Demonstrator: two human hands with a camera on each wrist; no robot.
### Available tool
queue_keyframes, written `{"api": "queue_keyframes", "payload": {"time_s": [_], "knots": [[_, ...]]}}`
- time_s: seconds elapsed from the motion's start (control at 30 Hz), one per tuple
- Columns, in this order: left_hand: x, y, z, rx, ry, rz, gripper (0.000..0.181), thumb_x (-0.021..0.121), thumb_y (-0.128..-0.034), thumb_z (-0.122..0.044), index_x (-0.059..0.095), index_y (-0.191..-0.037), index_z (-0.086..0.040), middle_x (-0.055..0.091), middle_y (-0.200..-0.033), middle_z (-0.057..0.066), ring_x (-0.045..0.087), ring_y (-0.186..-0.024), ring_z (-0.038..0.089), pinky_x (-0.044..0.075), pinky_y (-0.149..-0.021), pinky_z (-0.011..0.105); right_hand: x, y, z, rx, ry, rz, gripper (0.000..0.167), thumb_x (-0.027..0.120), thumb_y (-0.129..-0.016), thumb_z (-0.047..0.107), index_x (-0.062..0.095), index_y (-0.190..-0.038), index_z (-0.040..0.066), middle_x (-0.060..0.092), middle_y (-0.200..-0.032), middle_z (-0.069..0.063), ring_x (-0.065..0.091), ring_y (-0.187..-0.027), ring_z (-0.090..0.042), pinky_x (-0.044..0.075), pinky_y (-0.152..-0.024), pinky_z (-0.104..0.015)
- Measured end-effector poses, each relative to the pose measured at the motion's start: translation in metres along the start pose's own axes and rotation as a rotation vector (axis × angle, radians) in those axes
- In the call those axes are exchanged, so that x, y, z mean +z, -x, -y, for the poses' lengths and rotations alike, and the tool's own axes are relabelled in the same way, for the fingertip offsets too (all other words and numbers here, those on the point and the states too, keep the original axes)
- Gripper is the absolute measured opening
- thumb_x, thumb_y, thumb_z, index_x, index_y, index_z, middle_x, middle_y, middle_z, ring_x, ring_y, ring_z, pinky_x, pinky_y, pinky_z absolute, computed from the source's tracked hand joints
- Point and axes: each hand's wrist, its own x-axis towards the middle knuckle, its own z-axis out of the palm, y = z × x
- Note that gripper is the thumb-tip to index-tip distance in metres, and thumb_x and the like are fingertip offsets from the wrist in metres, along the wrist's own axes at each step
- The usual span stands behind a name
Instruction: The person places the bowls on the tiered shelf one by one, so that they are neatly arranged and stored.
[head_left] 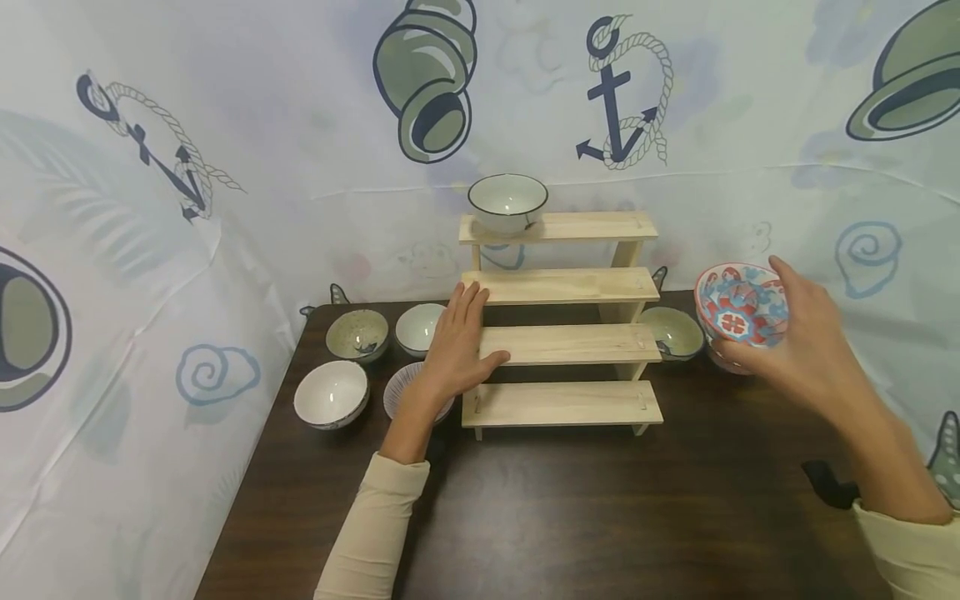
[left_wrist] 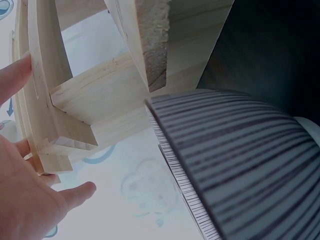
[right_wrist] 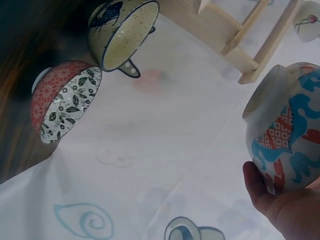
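The right hand [head_left: 813, 354] pinches a round, glossy bowl with red-and-blue motifs [head_left: 746, 302], aloft right of the stepped, pale wooden rack [head_left: 570, 344]; the left hand [head_left: 456, 346], fingers extended, rests at its left edge, near a finely striped bowl [head_left: 400, 388]

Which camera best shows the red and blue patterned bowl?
The head view: it shows the red and blue patterned bowl nearly whole, its inside visible, in the right hand. The right wrist view shows its outside, cut off at the frame edge; the left wrist view doesn't show it.
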Motion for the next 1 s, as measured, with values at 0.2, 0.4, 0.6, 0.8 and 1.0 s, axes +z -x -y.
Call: {"api": "queue_keyframes", "payload": {"time_s": [0.2,0.4,0.6,0.8,1.0], "knots": [[0.000,-0.001,0.000,0.001,-0.013,0.006,0.102,0.073,-0.0941,-0.044,0.009,-0.166,-0.010,0.003,-0.175,0.011,-0.010,-0.163,0.027,0.010,-0.131,0.056,0.001,-0.008,0.007,-0.031,-0.011,0.005,0.115,0.087,-0.068,0.020,0.024,-0.163,0.003,0.043,-0.140,-0.040,0.036,-0.130,-0.056,0.029,-0.101,-0.069],[-0.001,-0.001,0.001,-0.001,-0.005,0.008,0.103,0.074,-0.0931,-0.044,0.010,-0.166,-0.010,0.003,-0.175,0.012,-0.010,-0.163,0.028,0.011,-0.130,0.057,0.002,-0.016,0.018,-0.022,-0.003,0.028,0.116,0.087,-0.070,0.024,0.022,-0.164,0.007,0.041,-0.146,-0.038,0.034,-0.133,-0.055,0.030,-0.101,-0.070],[0.000,0.000,0.001,-0.004,-0.005,0.016,0.102,0.073,-0.0938,-0.044,0.009,-0.166,-0.010,0.003,-0.175,0.011,-0.011,-0.163,0.027,0.010,-0.130,0.057,0.004,-0.027,0.029,-0.032,-0.022,0.034,0.114,0.085,-0.071,0.024,0.023,-0.164,0.007,0.042,-0.147,-0.037,0.036,-0.133,-0.054,0.030,-0.103,-0.070],[0.000,0.000,0.000,-0.009,-0.004,0.015,0.102,0.073,-0.0934,-0.043,0.009,-0.166,-0.010,0.003,-0.175,0.011,-0.011,-0.163,0.027,0.010,-0.130,0.057,0.008,-0.037,0.037,-0.041,-0.025,0.049,0.114,0.085,-0.072,0.028,0.021,-0.165,0.009,0.042,-0.149,-0.035,0.035,-0.134,-0.054,0.031,-0.104,-0.071],[-0.001,0.000,0.000,-0.003,-0.003,0.017,0.102,0.073,-0.0941,-0.043,0.009,-0.166,-0.010,0.002,-0.175,0.012,-0.011,-0.163,0.028,0.010,-0.130,0.057,0.012,-0.042,0.045,-0.031,-0.037,0.068,0.114,0.084,-0.076,0.032,0.018,-0.166,0.013,0.039,-0.153,-0.032,0.034,-0.136,-0.051,0.033,-0.102,-0.070]]}}
